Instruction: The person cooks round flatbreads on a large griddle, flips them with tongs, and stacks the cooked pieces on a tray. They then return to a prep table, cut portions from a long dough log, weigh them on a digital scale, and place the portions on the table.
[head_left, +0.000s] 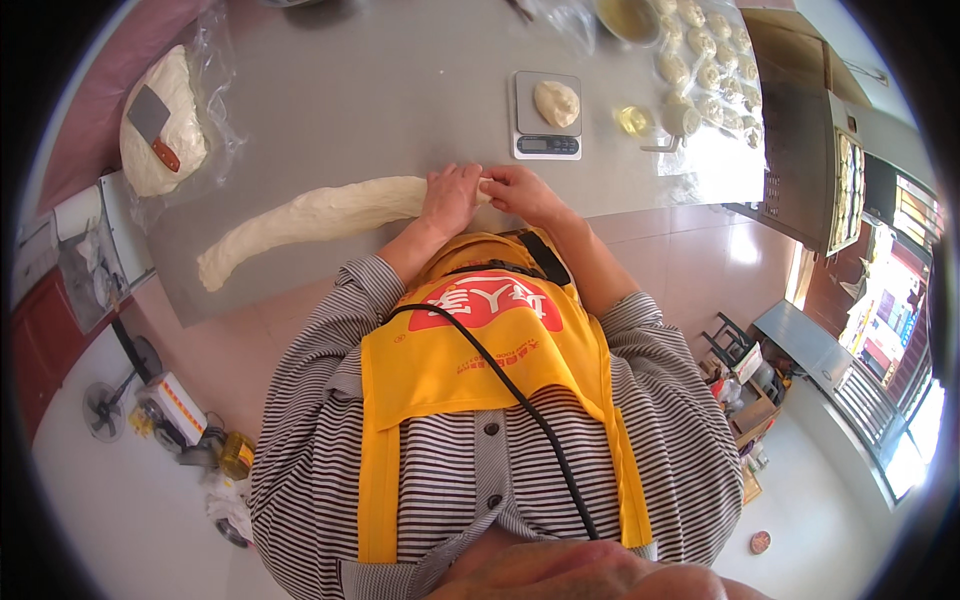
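Note:
A long rope of pale dough (322, 210) lies curved across the metal worktop (360, 90), close to its near edge. My left hand (452, 196) is closed around the rope near its right end. At that end, the fingers of my right hand (523, 193) pinch the dough tip, right beside my left hand. Just beyond my hands stands a digital kitchen scale (550, 145) with a rounded dough piece (557, 103) on its plate. The underside of the gripped dough is hidden by my fingers.
At left, a cleaver (150, 120) rests on a big dough slab (169, 165) beside plastic film (217, 97). Several shaped dough pieces (705, 45) sit at the far right, near a metal bowl (630, 19), a cup (680, 120) and a small dish of yellow liquid (634, 120).

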